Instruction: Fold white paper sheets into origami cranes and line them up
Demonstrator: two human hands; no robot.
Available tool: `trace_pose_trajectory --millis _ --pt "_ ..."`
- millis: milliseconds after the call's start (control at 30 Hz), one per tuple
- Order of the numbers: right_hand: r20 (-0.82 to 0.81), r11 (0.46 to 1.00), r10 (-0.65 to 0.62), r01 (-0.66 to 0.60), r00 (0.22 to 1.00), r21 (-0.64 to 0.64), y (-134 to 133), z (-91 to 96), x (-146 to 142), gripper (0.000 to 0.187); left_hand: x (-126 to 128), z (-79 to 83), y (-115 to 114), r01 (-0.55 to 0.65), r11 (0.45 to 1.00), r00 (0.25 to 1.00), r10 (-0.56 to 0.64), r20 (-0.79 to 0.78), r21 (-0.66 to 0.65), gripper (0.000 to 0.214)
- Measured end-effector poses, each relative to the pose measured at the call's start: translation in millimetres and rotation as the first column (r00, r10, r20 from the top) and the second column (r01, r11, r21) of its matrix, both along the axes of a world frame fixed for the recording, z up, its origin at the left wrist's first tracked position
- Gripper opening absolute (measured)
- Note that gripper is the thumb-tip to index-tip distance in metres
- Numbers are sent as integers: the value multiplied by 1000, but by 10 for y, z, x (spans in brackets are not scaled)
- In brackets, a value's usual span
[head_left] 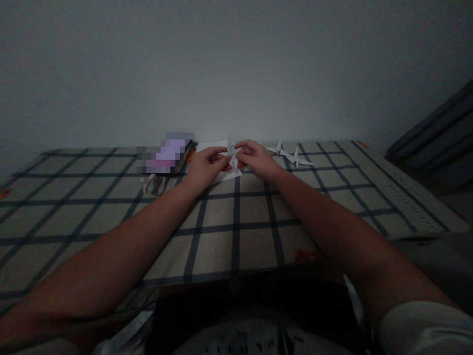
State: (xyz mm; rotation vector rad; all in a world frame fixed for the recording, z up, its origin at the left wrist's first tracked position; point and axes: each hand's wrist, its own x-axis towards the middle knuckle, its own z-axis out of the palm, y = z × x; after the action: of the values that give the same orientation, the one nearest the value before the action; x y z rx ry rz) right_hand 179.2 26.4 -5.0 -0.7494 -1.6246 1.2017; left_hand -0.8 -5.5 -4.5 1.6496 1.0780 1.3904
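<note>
A folded white paper crane (231, 148) with lined markings stands between my two hands near the far side of the table. My left hand (207, 165) pinches its left side between thumb and fingers. From the right, my right hand (256, 157) grips the other side in the same way. A white sheet of paper (226, 176) lies beneath the hands and is partly covered by them. Just right of my right hand are finished-looking paper cranes (296, 159) lying on the cloth; how they overlap is hard to make out.
A phone (168, 155) with a blurred, lit screen lies left of my hands, a pale strap (155, 184) hanging off its near end. A checked cloth (254, 212) covers the table, which meets a plain wall (236, 69). Dark folded fabric (439, 133) is at the right.
</note>
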Motion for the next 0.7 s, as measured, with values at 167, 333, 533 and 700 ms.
trace_pose_trajectory --millis 167,333,533,700 --pt "-42 997 57 -59 997 -51 -9 4 1 21 14 18 -26 -6 1000 1000 6 29 -6 45" --pt "-39 995 64 -67 997 -76 -15 -24 -9 16 20 54 -67 -2 996 1000 4 26 -85 42" --pt "8 998 26 -25 1000 -51 6 -42 -13 18 18 29 -59 -20 996 1000 20 -5 -84 40" --pt "35 998 12 -10 999 -55 -25 -15 -24 19 12 32 -47 -6 999 1000 6 -11 -41 41"
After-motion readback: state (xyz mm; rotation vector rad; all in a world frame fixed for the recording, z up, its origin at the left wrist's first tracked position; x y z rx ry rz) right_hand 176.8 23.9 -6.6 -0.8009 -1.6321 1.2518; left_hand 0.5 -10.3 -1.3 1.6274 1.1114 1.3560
